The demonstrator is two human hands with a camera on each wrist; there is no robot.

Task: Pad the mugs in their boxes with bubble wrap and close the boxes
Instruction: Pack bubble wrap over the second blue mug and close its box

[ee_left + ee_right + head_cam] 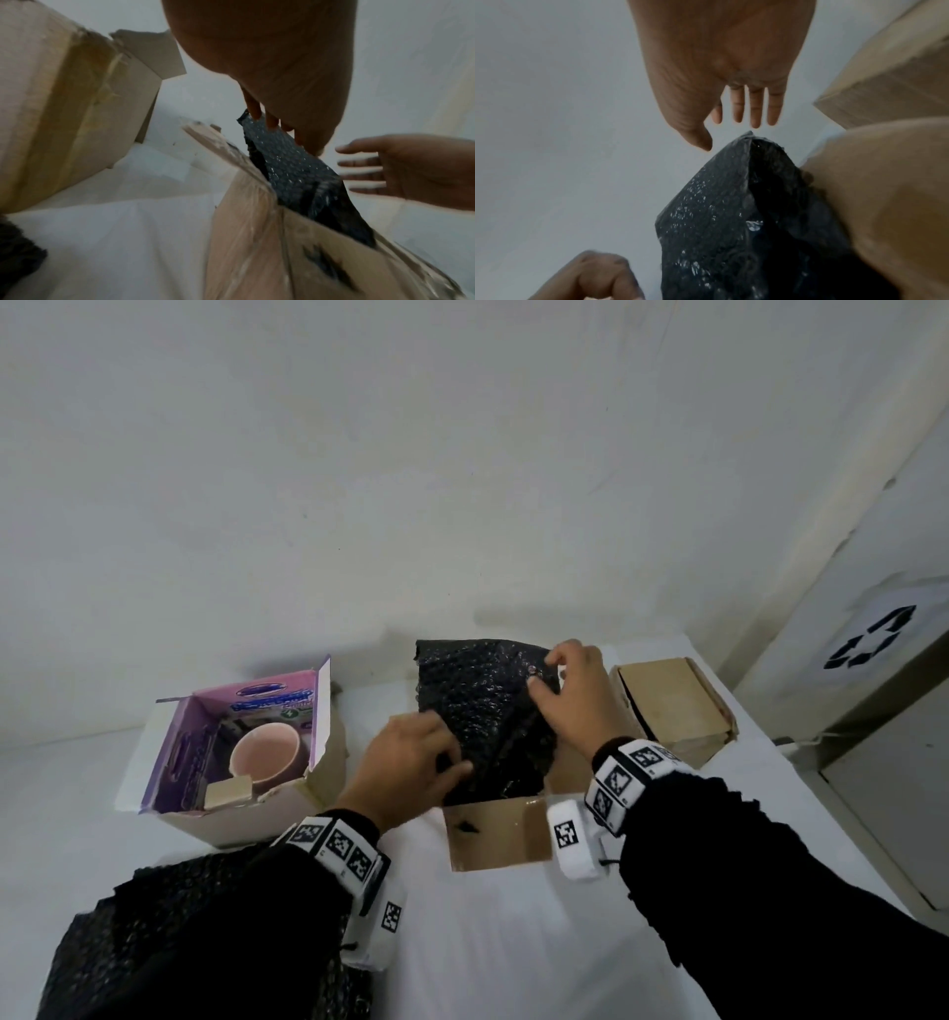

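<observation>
Spare wrap point(169, 942) heaped at near left corner of table point(488, 942). Mid-table: padding step, wrap point(477, 706) half inside open box point(498, 834), standing above rim. Left hand point(411, 762) pinching lower edge; right hand point(575, 695) fingers straight, just off top corner. Next, judged: press down, fold flaps. Mug point(264, 755) unpadded in purple box point(169, 762), left side; closed box point(678, 706) at right edge. Free room along near edge.

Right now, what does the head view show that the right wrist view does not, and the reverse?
Only the head view shows the purple box with a pink mug standing in it, and more bubble wrap under the left sleeve.

Only the right wrist view shows the right hand from beneath, fingers straight, just above the sheet's top edge.

Both show the black bubble wrap sheet standing in the open brown box, the left hand, and the closed brown box.
</observation>
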